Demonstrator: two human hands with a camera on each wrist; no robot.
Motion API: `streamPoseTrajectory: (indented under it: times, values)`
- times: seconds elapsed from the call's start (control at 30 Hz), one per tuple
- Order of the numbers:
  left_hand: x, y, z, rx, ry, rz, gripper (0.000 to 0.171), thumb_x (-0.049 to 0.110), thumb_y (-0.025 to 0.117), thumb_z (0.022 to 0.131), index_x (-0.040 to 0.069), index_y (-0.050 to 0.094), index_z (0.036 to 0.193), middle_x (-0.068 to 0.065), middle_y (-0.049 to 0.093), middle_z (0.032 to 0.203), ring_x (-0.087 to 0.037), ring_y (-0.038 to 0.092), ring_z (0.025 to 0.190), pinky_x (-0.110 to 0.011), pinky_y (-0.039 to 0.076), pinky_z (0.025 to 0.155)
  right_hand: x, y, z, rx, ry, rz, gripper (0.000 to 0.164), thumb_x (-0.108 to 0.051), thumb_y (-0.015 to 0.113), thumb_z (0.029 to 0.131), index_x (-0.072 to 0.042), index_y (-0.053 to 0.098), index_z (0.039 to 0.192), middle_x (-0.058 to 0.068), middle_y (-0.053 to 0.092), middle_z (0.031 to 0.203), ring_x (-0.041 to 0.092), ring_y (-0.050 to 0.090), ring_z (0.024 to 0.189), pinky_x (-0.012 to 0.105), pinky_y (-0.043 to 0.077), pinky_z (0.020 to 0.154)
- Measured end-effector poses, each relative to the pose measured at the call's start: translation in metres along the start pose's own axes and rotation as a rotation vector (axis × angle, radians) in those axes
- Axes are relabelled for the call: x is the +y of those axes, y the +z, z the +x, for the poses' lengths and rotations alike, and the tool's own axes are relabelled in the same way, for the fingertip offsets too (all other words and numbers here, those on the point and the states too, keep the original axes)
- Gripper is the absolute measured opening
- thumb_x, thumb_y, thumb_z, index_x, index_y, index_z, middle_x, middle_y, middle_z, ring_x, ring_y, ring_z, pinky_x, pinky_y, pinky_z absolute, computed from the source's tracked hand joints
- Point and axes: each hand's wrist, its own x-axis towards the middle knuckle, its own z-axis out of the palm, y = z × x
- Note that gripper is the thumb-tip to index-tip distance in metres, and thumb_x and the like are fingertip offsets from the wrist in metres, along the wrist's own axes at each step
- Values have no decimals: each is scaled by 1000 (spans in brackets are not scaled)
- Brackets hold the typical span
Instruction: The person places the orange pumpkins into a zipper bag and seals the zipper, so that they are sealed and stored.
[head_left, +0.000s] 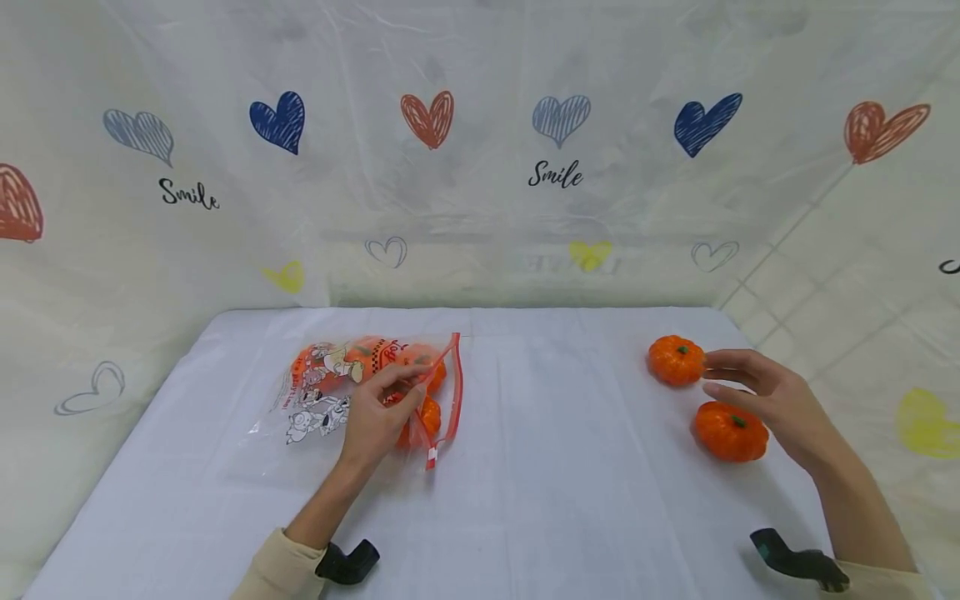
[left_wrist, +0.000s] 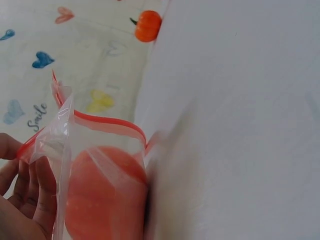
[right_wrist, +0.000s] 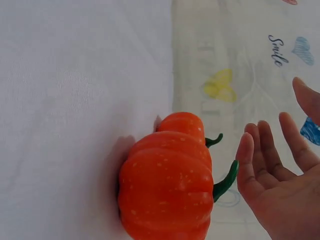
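On the left of the table lies a clear printed zip bag [head_left: 322, 421] with a red seal strip, and several orange toy pumpkins show inside it. My left hand [head_left: 381, 417] pinches the bag's rim between thumb and fingers; in the left wrist view the mouth gapes beside a bagged pumpkin [left_wrist: 105, 195]. At the right, my right hand [head_left: 776, 400] hovers over two loose pumpkins, its fingers relaxed and holding nothing. The farther pumpkin [head_left: 676, 360] is close to the fingertips. The nearer pumpkin [head_left: 731, 432] sits below the hand, green stem [right_wrist: 226, 182] upward.
A white cloth [head_left: 555, 467] covers the table. Behind it hangs a pale curtain [head_left: 480, 200] printed with hearts and the word Smile. Dark curved pieces [head_left: 348, 562] stick out at both sleeve cuffs.
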Motion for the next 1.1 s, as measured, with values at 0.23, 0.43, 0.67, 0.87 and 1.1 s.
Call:
streamPoseTrajectory:
  times: [0.23, 0.43, 0.67, 0.87, 1.1]
  values:
    - [1, -1, 1, -6, 0, -26, 28, 13, 71, 97, 19, 76, 124, -3, 72, 125, -22, 60, 103, -16, 56, 80, 14, -9, -5, -9, 20, 19, 44, -23, 68, 101, -16, 57, 143, -26, 64, 123, -17, 60, 108, 3, 47, 85]
    - [-1, -5, 4, -35, -3, -63, 28, 15, 70, 98, 17, 76, 126, -3, 72, 129, -21, 59, 104, -16, 53, 82, 24, -15, -9, -1, 15, 13, 46, -21, 69, 101, -13, 56, 144, -29, 64, 122, -17, 60, 109, 3, 44, 84]
    - [-9, -12, 10, -99, 38, -155, 28, 13, 69, 98, 9, 75, 126, -12, 71, 129, -17, 58, 98, -17, 50, 81, 43, -27, -15, -28, -14, 30, 45, -12, 67, 101, -11, 56, 145, -30, 64, 122, -15, 61, 109, 3, 46, 83]
    - [-18, -19, 19, -140, 16, -203, 30, 15, 66, 101, 4, 72, 128, -11, 70, 134, -13, 62, 105, -16, 55, 88, 60, -38, -21, -98, 33, -91, 47, -22, 65, 103, -14, 53, 147, -38, 60, 121, -21, 58, 106, 7, 46, 77]
    - [-29, -29, 33, -219, -29, -245, 33, 17, 62, 100, 3, 71, 129, 8, 75, 114, -11, 65, 100, -20, 57, 86, 76, -44, -27, -180, 97, -134, 52, -28, 64, 103, -9, 50, 149, -45, 54, 120, -28, 47, 107, 12, 45, 74]
